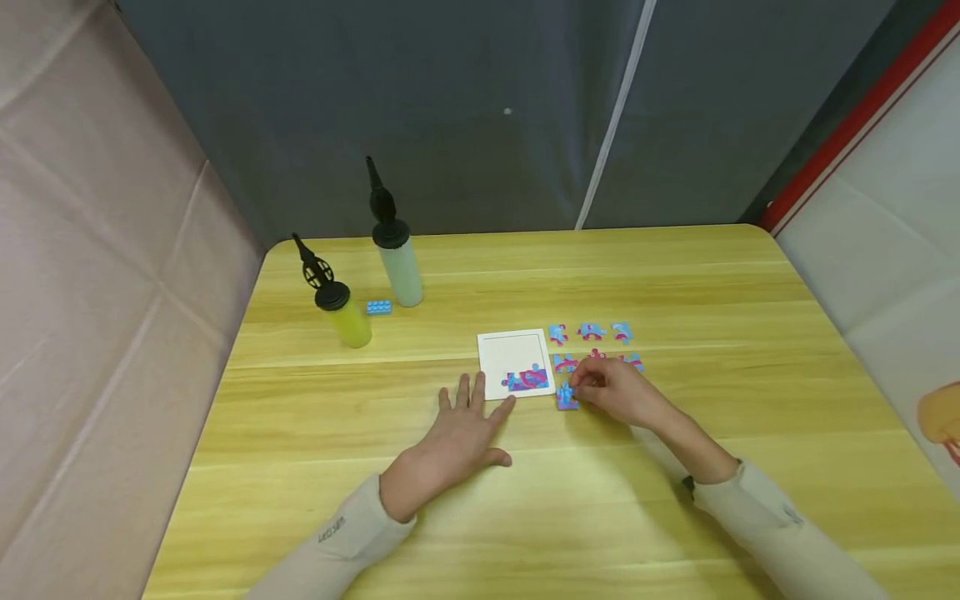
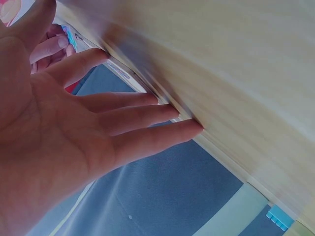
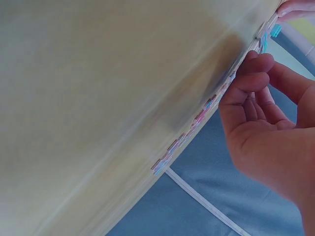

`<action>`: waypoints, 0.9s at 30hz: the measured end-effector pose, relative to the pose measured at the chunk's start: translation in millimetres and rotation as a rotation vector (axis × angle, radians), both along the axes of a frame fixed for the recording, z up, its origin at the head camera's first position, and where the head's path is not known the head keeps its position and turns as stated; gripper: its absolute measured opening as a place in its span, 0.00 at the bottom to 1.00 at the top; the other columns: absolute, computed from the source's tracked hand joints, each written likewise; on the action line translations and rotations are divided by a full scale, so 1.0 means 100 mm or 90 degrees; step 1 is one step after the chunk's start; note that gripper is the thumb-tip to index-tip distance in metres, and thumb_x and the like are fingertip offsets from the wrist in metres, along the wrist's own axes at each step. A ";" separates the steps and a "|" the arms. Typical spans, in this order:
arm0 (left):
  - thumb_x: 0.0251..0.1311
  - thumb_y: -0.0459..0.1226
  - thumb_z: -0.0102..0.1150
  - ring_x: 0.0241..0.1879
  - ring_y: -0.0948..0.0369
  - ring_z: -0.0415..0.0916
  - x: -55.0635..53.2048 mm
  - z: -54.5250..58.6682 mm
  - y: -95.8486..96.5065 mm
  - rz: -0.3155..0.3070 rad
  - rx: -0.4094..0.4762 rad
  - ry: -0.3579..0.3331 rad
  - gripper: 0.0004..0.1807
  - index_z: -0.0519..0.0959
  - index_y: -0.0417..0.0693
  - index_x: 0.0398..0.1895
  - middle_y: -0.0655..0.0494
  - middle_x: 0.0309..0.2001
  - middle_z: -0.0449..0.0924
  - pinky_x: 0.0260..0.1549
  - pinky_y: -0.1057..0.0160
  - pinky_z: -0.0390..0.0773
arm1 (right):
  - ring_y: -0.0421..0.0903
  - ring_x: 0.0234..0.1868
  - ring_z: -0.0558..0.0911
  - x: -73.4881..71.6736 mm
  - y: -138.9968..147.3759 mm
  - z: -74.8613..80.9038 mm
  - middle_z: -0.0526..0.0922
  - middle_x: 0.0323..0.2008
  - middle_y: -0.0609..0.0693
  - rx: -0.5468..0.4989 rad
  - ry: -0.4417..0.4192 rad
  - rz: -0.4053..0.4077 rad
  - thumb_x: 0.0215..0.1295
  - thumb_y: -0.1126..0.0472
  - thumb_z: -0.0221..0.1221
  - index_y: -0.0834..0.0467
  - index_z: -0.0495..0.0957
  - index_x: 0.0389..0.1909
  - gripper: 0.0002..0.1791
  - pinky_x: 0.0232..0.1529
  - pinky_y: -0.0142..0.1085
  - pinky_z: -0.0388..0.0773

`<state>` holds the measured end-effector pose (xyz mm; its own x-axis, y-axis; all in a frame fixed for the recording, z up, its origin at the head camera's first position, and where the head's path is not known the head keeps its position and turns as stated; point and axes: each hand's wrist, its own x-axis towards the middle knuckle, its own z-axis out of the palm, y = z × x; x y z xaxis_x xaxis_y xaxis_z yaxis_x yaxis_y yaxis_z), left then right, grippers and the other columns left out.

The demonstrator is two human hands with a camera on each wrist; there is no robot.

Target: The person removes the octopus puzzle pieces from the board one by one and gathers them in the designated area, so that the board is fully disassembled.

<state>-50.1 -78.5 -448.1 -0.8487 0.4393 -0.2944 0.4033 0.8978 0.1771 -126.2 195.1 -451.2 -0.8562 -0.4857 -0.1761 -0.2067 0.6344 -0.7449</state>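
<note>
A square white puzzle tray (image 1: 510, 343) lies on the wooden table, with joined pink-and-blue puzzle pieces (image 1: 528, 380) along its lower right edge. My left hand (image 1: 459, 437) is spread, its fingertips resting at the tray's near left corner; in the left wrist view the same hand (image 2: 74, 118) shows straight fingers. Just right of the tray, my right hand (image 1: 617, 392) pinches a blue-and-purple puzzle piece (image 1: 567, 397) between thumb and forefinger. The right wrist view shows this hand's (image 3: 268, 108) other fingers curled, and its fingertips cover part of the piece.
Loose puzzle pieces (image 1: 591, 332) lie in rows right of the tray, some partly behind my right hand. At the back left stand a yellow pump (image 1: 351, 323) and a pale green pump (image 1: 402, 273), both with black tops. Near them lies a blue toy brick (image 1: 378, 307).
</note>
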 end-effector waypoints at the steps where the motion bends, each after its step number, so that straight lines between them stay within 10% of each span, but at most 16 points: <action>1: 0.62 0.64 0.61 0.78 0.29 0.48 0.00 0.00 0.00 -0.001 0.000 0.001 0.48 0.59 0.59 0.82 0.25 0.79 0.48 0.69 0.28 0.61 | 0.43 0.30 0.73 0.00 0.00 0.00 0.80 0.29 0.49 0.001 -0.004 -0.002 0.70 0.64 0.63 0.62 0.81 0.38 0.04 0.31 0.30 0.70; 27: 0.62 0.64 0.61 0.78 0.28 0.48 0.01 -0.03 -0.01 -0.004 0.016 0.001 0.48 0.59 0.58 0.82 0.25 0.79 0.47 0.69 0.27 0.61 | 0.43 0.32 0.75 0.00 -0.02 0.01 0.80 0.29 0.47 0.051 0.000 0.001 0.67 0.65 0.65 0.60 0.82 0.36 0.03 0.35 0.32 0.72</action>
